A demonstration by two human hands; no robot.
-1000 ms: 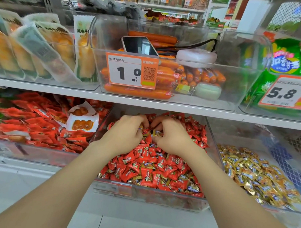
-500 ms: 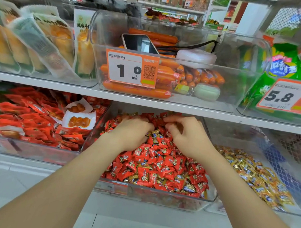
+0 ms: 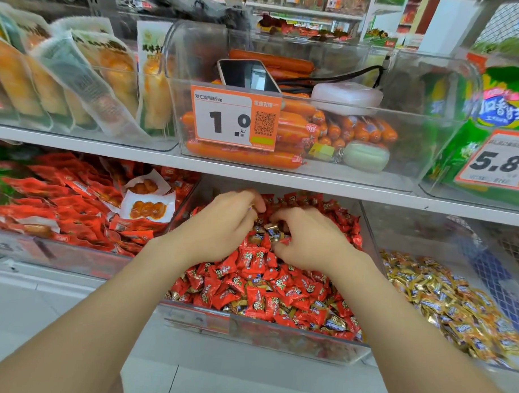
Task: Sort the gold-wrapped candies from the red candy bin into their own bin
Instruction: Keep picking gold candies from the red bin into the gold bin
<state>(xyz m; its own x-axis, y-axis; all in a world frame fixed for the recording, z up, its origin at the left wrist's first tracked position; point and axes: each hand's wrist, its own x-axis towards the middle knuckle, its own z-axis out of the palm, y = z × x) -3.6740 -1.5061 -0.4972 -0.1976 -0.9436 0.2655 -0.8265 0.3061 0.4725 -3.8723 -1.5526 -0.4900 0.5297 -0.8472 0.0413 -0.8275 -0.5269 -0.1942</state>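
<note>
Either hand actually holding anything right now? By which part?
Right hand: thumb and fingers curl round gold-wrapped candies in the red candy bin, at their sides. Left hand: cannot tell, its fingers curl into the pile.

My left hand [image 3: 222, 224]: bare, wrist bare too. Small shiny speck by one finger, ring or wrapper, cannot tell. My right hand [image 3: 312, 242]: bare, smooth knuckles, wrist bare. Nails too small to judge. My left forearm [image 3: 101, 308]: bare skin right to lower frame edge. My right forearm [image 3: 409, 334]: same, bare to lower edge. Both slender.
</note>
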